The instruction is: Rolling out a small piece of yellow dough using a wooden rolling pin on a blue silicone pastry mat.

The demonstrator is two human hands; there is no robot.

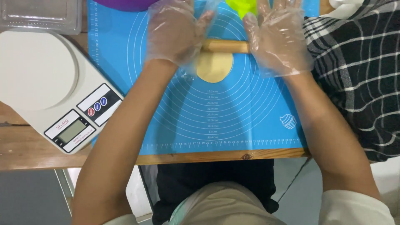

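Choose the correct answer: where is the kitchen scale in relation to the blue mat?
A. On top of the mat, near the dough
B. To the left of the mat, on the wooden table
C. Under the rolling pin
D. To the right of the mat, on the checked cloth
B: the white kitchen scale sits on the wooden table, left of the blue mat.

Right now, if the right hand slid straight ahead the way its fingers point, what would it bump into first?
Probably the bright green plastic thing at the top edge. The right hand, in a clear plastic glove, lies flat on the wooden rolling pin, fingers pointing up the blue silicone mat. Its index finger is already near it; height is unclear.
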